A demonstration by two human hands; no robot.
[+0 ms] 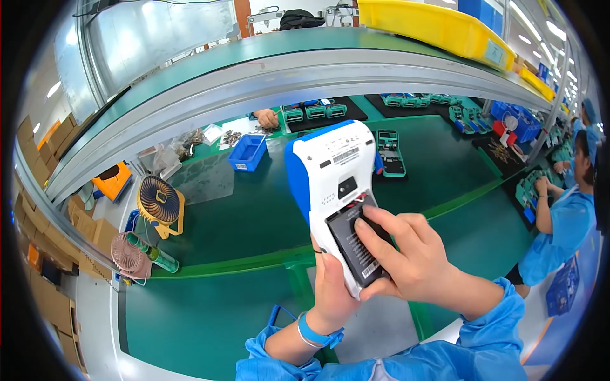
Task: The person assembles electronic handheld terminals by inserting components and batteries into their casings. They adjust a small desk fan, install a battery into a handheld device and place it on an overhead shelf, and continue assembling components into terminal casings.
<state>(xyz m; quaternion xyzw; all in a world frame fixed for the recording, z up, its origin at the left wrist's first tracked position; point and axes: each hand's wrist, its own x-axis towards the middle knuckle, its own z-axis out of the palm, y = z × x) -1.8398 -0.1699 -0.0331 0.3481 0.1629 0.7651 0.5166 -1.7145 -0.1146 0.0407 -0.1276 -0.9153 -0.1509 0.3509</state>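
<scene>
A white and blue handheld card terminal is held up in front of me, its back facing me and its top tilted away. My left hand is closed around its lower left side. In its open rear compartment lies a black battery pack with a printed label. My right hand grips the battery, fingertips pressing on its upper face and the thumb at the lower edge of the terminal. Short red wires show at the battery's upper end. Part of the battery is hidden under my right fingers.
A blue bin and an opened green terminal housing sit on the green bench beyond. At left stand a yellow fan and a pink fan. A metal-edged shelf spans above. Co-workers sit at right.
</scene>
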